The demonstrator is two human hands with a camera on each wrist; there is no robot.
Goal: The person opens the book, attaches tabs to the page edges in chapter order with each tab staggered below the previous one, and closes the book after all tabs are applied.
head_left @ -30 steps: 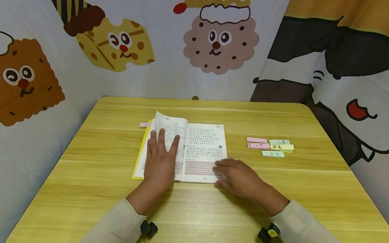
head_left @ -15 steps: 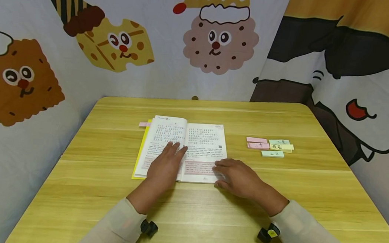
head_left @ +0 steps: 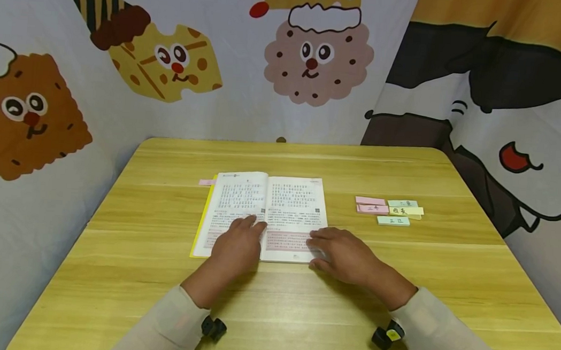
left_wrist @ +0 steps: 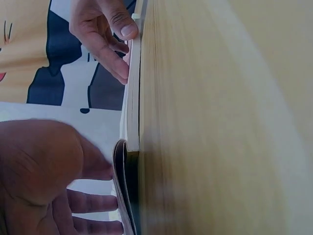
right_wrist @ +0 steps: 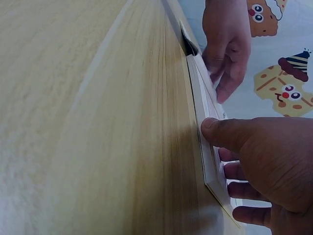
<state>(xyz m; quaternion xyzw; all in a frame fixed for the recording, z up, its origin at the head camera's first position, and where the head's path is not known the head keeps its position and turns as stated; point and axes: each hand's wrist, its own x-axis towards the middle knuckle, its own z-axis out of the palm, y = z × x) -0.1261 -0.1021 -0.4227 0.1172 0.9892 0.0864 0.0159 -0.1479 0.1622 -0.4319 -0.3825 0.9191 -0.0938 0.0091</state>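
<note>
A book (head_left: 295, 194) with a yellow cover lies spread on the table, printed pages on both sides. My left hand (head_left: 236, 247) rests on the lower left page near the spine, its fingertips touching the paper. On the lower right page lie the fingers of my right hand (head_left: 345, 255); in the right wrist view its thumb (right_wrist: 211, 128) is against the edge of the page block. The left pages (left_wrist: 119, 161) bow up near the spine in the left wrist view. A pink paper strip (head_left: 206, 182) sticks out past the book's upper left edge.
Several pink, green and yellow paper strips with handwriting, among them a green strip (head_left: 393, 221), lie on the table right of the book. The wooden table (head_left: 281, 314) reaches back to a cartoon-printed cloth (head_left: 245, 124).
My left hand has slid down the left page towards the spine and its spread fingers have come together. The raised left page now lies flatter. My right hand has stayed in place.
</note>
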